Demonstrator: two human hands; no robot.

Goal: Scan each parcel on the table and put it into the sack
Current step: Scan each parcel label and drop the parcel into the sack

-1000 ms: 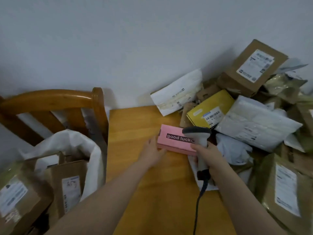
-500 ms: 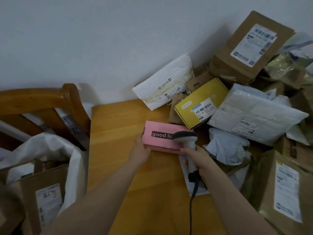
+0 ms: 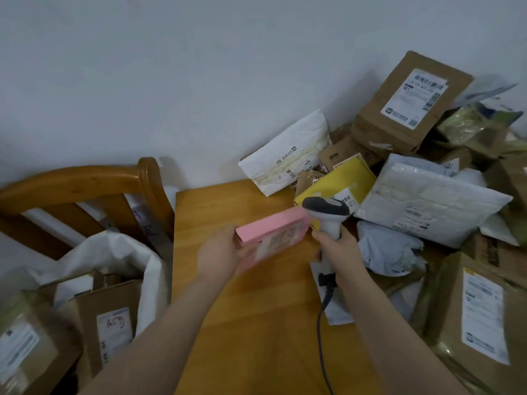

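Observation:
My left hand [image 3: 219, 253] grips a pink box [image 3: 271, 233] by its left end and holds it tilted above the wooden table [image 3: 256, 323], a pale label facing me. My right hand [image 3: 339, 249] holds a grey and white barcode scanner [image 3: 326, 213] by its handle, its head just right of the box; its cable [image 3: 322, 323] hangs down. The white sack [image 3: 125, 258] stands open at the left beside the table with several cardboard parcels in it.
A heap of parcels covers the table's right side: a yellow box [image 3: 342, 182], a white padded bag [image 3: 288, 155], a large brown box [image 3: 407, 104], a clear bubble mailer [image 3: 433, 201] and a brown carton [image 3: 482, 317]. A wooden chair back [image 3: 85, 181] stands behind the sack.
My left hand has lifted the pink box off the table and turned it over, so its label side faces me instead of the printed top. The scanner has stayed close to its right end.

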